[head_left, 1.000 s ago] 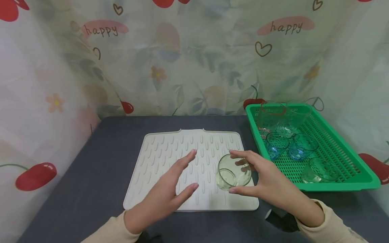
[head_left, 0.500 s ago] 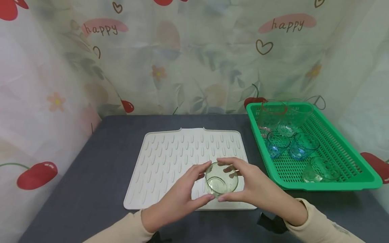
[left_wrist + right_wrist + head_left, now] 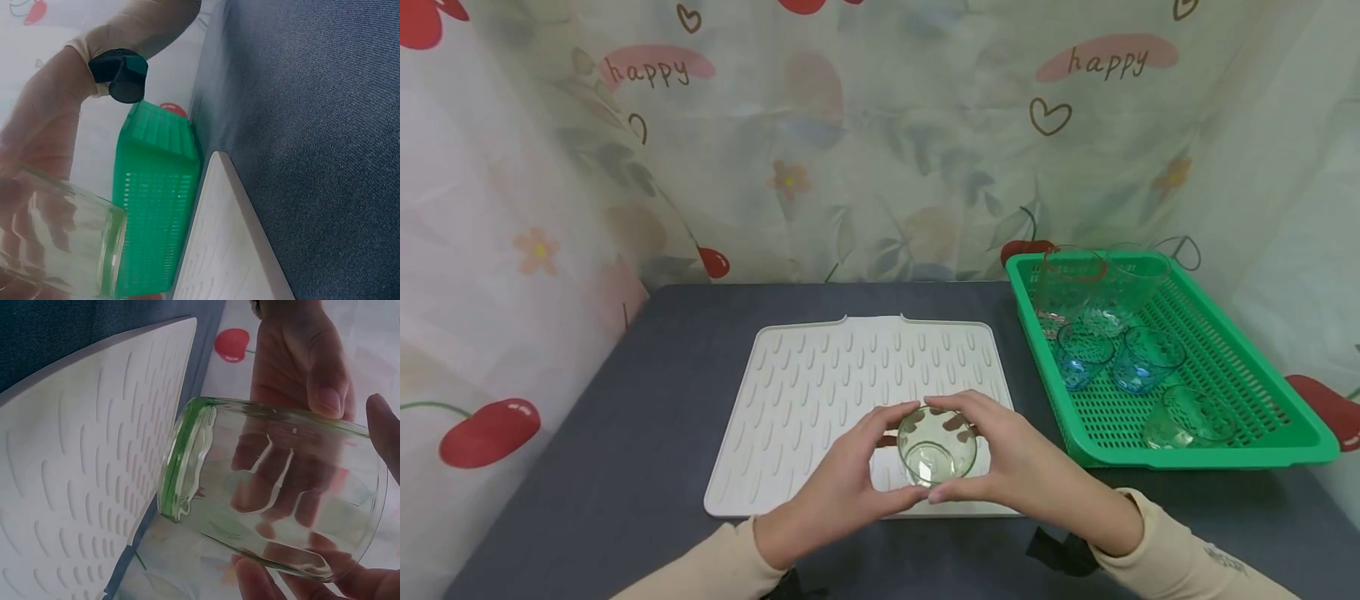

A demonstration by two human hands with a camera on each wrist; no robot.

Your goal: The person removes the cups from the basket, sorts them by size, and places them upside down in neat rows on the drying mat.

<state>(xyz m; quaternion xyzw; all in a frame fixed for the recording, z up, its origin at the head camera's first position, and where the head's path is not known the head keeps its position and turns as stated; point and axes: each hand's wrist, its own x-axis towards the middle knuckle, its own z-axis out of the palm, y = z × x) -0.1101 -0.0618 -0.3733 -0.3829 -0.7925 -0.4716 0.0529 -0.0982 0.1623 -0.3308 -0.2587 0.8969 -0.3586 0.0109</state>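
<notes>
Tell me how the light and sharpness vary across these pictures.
Head view: soft, fairly even light, with a pale glint in the glass; left wrist view: hazy and turned sideways, the glass soft-edged, though the dark tabletop's weave shows; right wrist view: dimmer, also sideways, with bright reflections along the glass.

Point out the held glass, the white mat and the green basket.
Held glass (image 3: 275, 487), right wrist view, on its clear side wall.
White mat (image 3: 827, 404), head view, on its ridged top.
Green basket (image 3: 1210, 457), head view, on its near rim.
</notes>
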